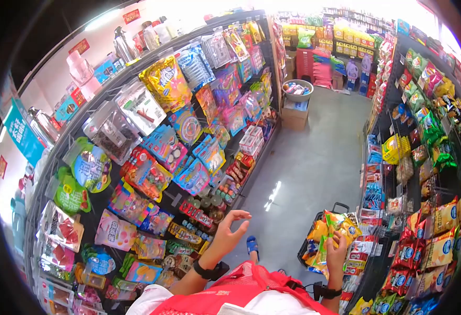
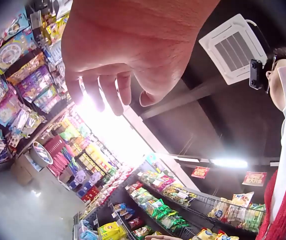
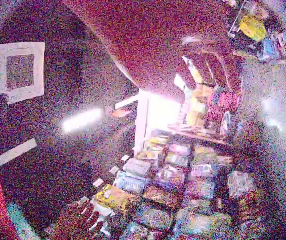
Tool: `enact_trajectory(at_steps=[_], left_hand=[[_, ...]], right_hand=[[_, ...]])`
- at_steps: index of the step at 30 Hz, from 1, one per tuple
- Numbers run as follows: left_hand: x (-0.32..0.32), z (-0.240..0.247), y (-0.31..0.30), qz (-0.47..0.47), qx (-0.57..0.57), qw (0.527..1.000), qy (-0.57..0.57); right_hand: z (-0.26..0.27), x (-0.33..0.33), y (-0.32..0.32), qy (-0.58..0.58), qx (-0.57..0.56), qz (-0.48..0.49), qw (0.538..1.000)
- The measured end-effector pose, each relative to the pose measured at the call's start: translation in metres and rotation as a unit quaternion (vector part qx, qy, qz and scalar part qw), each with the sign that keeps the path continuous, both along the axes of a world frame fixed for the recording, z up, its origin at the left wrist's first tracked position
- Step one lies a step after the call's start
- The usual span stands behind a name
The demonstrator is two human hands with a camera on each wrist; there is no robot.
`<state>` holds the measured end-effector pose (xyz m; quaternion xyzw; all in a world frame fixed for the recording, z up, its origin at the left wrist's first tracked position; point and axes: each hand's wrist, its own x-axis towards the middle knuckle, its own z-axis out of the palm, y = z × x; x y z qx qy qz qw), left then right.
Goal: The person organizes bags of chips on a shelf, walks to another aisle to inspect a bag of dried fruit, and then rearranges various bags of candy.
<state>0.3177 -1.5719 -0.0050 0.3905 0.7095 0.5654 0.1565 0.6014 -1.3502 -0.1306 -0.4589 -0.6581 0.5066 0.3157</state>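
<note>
My left hand point(image 1: 229, 236) is raised in mid-air beside the left shelf, fingers loosely curved and thumb apart, holding nothing; in the left wrist view the hand point(image 2: 128, 50) spans the top, also with nothing in it. At the lower right of the head view, my right hand point(image 1: 336, 254) pinches a green and yellow packet point(image 1: 320, 256) over a black basket point(image 1: 303, 252). An orange and green packet point(image 1: 346, 226) lies by the fingertips. The right wrist view is grainy; the hand point(image 3: 183, 55) is dark there, with a yellowish packet point(image 3: 198, 107) at its fingers.
Hanging snack packets point(image 1: 167, 84) fill the left rack. Bagged snacks point(image 1: 443, 215) stand on the right shelves. A grey aisle floor point(image 1: 314, 147) runs between them to a basin point(image 1: 297, 90) on cardboard boxes point(image 1: 294, 116). A blue sandal point(image 1: 252, 245) shows below.
</note>
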Motion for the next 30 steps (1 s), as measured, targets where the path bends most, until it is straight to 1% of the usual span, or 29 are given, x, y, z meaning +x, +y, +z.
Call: enact_trajectory(at_steps=[1,5,6,8,9,10,11,16,18,22,25,28,30], left_hand=[[-0.022,-0.007,0.015,-0.006,0.014,1.000,-0.014],[-0.075,-0.020,0.051,-0.039,0.041,0.998,-0.034],[-0.091,-0.019,0.060,-0.043,0.048,0.997,-0.041],[-0.123,-0.017,0.079,-0.050,0.067,0.995,-0.055],[-0.141,-0.014,0.088,-0.046,0.072,0.996,-0.039],[-0.158,-0.011,0.094,-0.040,0.072,0.996,-0.027],[-0.173,-0.009,0.099,-0.035,0.070,0.997,-0.017],[-0.252,-0.009,0.120,-0.011,0.094,0.995,-0.006],[-0.280,-0.017,0.125,-0.005,0.096,0.995,-0.027],[-0.320,-0.022,0.133,0.006,0.092,0.995,-0.037],[-0.341,-0.026,0.144,0.038,0.095,0.994,-0.039],[-0.358,-0.031,0.157,0.064,0.087,0.993,-0.056],[-0.366,-0.031,0.169,0.069,0.094,0.989,-0.092]], right_hand=[[0.002,-0.016,0.012,-0.008,0.002,-0.007,1.000],[0.008,-0.047,0.031,-0.039,0.071,-0.016,0.997],[0.011,-0.058,0.038,-0.061,0.068,-0.025,0.996],[0.026,-0.089,0.049,-0.061,0.076,-0.039,0.994],[0.034,-0.102,0.052,-0.065,0.076,-0.044,0.994],[0.039,-0.116,0.060,-0.082,0.119,-0.036,0.989],[0.046,-0.129,0.066,-0.093,0.131,-0.038,0.986],[0.079,-0.204,0.095,-0.112,0.162,-0.049,0.979],[0.081,-0.225,0.101,-0.120,0.174,-0.051,0.976],[0.069,-0.255,0.110,-0.116,0.156,-0.051,0.980],[0.063,-0.273,0.123,-0.129,0.160,-0.038,0.978],[0.074,-0.299,0.148,-0.154,0.171,-0.019,0.973],[0.064,-0.313,0.172,-0.136,0.168,-0.017,0.976]])
